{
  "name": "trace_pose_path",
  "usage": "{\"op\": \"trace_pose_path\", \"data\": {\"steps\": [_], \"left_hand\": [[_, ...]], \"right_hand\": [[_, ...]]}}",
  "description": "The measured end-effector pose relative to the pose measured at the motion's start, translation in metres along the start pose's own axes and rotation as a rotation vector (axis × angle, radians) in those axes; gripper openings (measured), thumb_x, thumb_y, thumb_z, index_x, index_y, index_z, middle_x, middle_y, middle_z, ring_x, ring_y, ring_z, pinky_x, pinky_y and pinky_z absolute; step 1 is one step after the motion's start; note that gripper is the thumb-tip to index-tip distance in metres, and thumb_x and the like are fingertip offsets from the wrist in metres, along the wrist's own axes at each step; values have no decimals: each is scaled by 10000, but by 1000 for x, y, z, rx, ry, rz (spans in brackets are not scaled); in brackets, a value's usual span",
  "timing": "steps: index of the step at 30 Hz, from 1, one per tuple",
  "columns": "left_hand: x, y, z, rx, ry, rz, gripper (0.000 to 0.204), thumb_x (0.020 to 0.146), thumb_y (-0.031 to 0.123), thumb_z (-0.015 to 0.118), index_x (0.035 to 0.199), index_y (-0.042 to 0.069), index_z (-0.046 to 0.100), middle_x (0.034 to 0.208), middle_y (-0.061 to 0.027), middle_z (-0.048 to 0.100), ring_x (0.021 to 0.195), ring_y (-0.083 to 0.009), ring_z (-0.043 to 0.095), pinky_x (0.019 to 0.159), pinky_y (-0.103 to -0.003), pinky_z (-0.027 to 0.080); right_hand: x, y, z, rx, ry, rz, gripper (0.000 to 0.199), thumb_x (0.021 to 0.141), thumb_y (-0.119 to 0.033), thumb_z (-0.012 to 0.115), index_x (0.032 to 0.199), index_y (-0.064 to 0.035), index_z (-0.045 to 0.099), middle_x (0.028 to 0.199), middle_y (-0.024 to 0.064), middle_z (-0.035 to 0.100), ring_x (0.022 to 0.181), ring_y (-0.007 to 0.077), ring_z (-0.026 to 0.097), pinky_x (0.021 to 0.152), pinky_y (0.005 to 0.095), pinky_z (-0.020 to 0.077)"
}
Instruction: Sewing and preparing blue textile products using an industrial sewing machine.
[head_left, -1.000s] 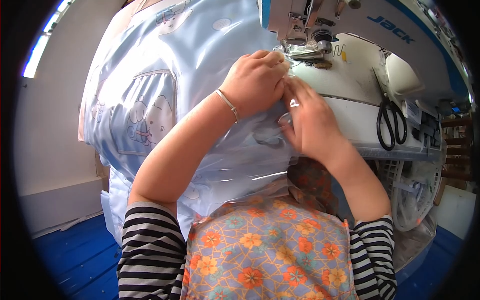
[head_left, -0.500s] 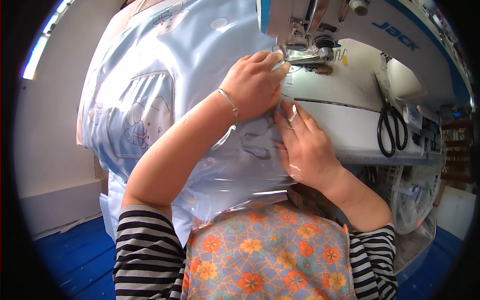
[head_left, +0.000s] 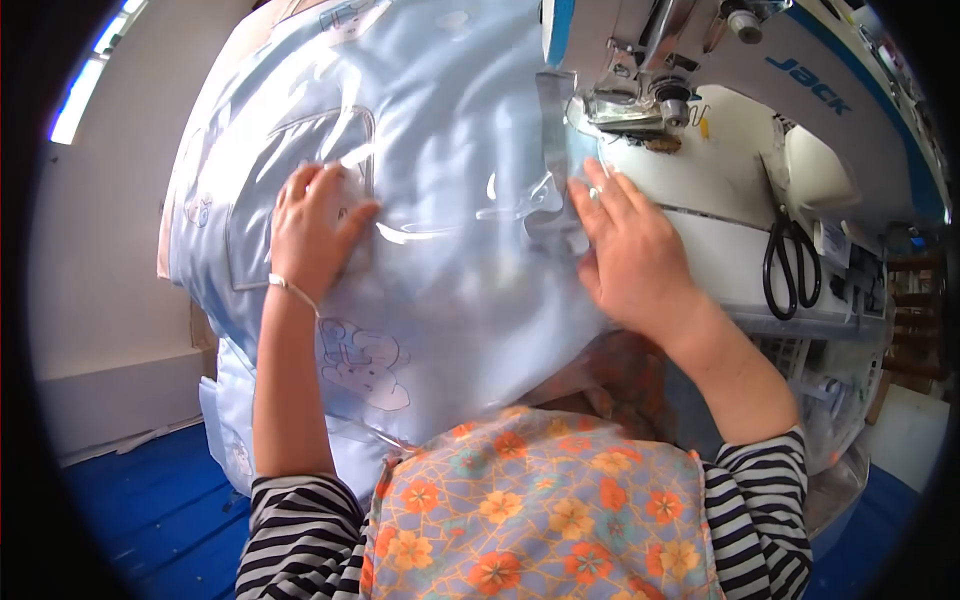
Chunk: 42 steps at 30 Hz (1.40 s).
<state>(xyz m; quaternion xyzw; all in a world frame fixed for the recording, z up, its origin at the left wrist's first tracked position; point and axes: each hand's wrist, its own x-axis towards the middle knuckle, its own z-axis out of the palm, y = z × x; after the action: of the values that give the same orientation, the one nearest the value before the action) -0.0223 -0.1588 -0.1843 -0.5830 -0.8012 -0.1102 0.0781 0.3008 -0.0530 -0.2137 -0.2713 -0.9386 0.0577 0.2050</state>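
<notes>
pale blue fabric (head_left: 450,130) lies beside the sewing machine (head_left: 740,70), our left hand (head_left: 315,230) spread on it, our right hand (head_left: 638,255) flat at its edge; pocket (head_left: 310,140) seemingly attached, remaining stitching we can't judge.

Short blue lettering (head_left: 808,86) on white sewing-machine arm (head_left: 800,45).

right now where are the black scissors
In the head view, the black scissors lie on the right side, on the white table, to the right of the right hand.
</notes>
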Motion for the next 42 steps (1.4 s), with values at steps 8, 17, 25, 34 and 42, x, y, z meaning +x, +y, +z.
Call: {"op": "trace_pose_path", "data": {"steps": [8, 17, 25, 34, 42], "left_hand": [[81, -47, 40, -52, -54, 147, 586, 895, 477, 662, 1331, 90, 602, 1361, -148, 537, 1288, -343, 481, 1093, -408, 381], [142, -69, 67, -41, -15, 331, 507, 941, 425, 596, 1333, 103, 612, 1346, -144, 552, 1282, -340, 491, 1107, -408, 365], [47, 103, -21, -385, -193, 918, 593, 862, 310, 720, 1353, 24, 548, 1404, -192, 540, 1291, -352, 519, 1081, -422, 423], [-17, 129, -59, -582, -791, 482, 614, 860, 309, 771, 1335, -11, 548, 1061, -111, 669, 877, -171, 673, 801, -293, 558], [-1, 131, -46, -678, -875, 197, 346, 918, 355, 638, 947, 14, 685, 797, -103, 685, 740, -193, 662, 684, -320, 532]], "right_hand": [[-1, -3, -17, 599, 90, 22, 308, 911, -103, 607, 1188, 28, 637, 1281, 208, 616, 1214, 371, 566, 1043, 421, 436], [-59, -91, -1, 865, 52, 56, 281, 882, -45, 636, 1161, -15, 643, 1283, 190, 616, 1249, 346, 558, 1051, 400, 429], [-64, -108, -10, 691, 256, 225, 270, 859, -38, 635, 1129, -33, 625, 1175, 172, 610, 1077, 370, 596, 933, 443, 486], [-55, -105, -22, 595, 231, -86, 287, 807, -23, 641, 1091, 18, 643, 1021, 165, 643, 930, 319, 647, 812, 417, 544], [-37, -113, -25, 407, -2, -168, 242, 805, -28, 649, 1046, -13, 666, 859, 125, 674, 795, 311, 676, 724, 413, 550]]}}
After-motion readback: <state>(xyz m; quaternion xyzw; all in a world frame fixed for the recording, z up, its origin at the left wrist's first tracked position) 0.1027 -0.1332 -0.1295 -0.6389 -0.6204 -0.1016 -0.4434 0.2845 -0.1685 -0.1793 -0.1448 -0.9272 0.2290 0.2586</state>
